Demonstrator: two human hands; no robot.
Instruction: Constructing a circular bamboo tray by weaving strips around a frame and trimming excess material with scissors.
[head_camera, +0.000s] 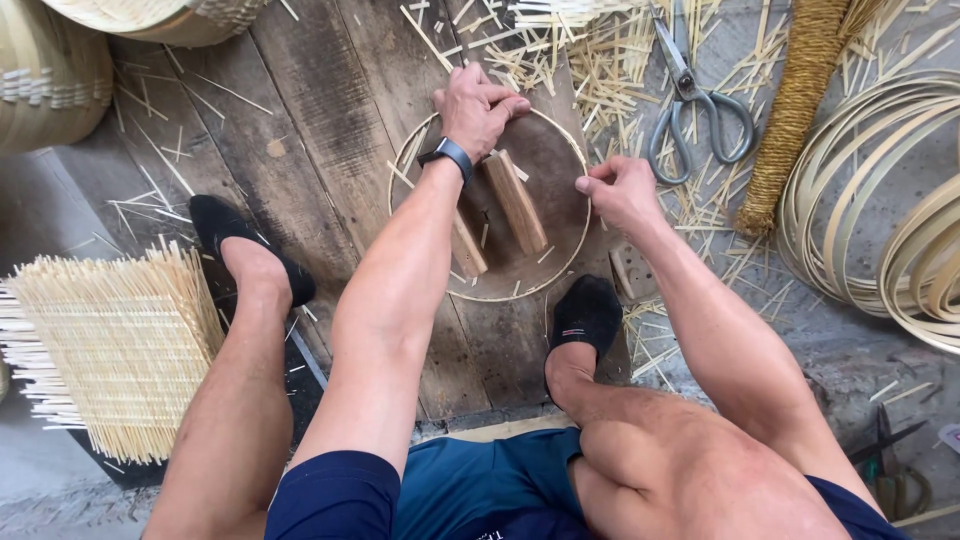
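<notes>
A thin round bamboo hoop (545, 283) lies on a dark wooden board (320, 140) between my feet. My left hand (477, 104), with a dark watch on the wrist, presses down on the hoop's far rim. My right hand (620, 190) pinches the hoop's right rim between thumb and fingers. Inside the hoop lie two short wooden blocks (516, 200), side by side and slanted. My right foot in a black sock (587, 312) rests on the hoop's near edge.
Large scissors (690, 95) lie among scattered bamboo slivers at top right. A brown coiled rope bundle (795, 100) and stacked bamboo strip rings (880, 190) sit right. A square woven bamboo mat (110, 350) lies left; woven baskets (50, 70) top left. Pliers (890, 470) lie bottom right.
</notes>
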